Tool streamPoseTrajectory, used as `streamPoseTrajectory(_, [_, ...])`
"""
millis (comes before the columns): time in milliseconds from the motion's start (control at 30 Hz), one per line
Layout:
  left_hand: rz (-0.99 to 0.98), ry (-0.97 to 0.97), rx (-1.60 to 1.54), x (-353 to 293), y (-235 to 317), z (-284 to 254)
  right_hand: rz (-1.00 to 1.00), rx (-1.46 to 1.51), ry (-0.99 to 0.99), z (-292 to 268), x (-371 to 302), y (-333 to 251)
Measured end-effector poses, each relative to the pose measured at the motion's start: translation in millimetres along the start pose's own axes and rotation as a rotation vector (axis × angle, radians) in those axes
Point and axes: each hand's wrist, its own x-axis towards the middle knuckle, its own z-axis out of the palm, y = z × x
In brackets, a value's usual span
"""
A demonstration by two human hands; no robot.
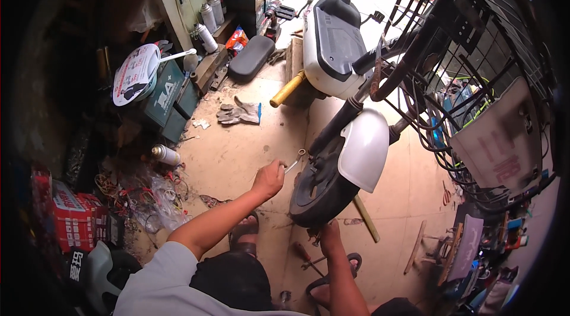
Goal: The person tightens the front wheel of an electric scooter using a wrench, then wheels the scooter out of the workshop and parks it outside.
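The left hand [269,180] grips a ring-ended wrench [291,166] beside the front wheel [317,207], which sits under the white mudguard [369,148]; the right hand [330,239] is at the wheel's near edge, its grip unclear. A poorly seated wrench could slip, and an unbraced wheel might swivel.

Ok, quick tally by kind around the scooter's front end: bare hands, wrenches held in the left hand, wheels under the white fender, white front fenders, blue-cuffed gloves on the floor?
Bare hands: 2, left hand and right hand
Held wrench: 1
Front wheel: 1
White fender: 1
Blue-cuffed glove: 1
Total: 6
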Motion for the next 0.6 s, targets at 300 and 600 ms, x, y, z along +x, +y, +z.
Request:
streamPoseTrajectory(300, [-0.390, -0.234, -0.524, -29.0, 52.1, -40.7, -0.091, 0.047, 0.025, 2.6, 1.8, 6.2])
streamPoseTrajectory(600, [-0.392, -0.267, -0.562, -12.1, 68.1, -49.9, -0.088, 0.009, -0.022, -6.5, 8.2, 18.7])
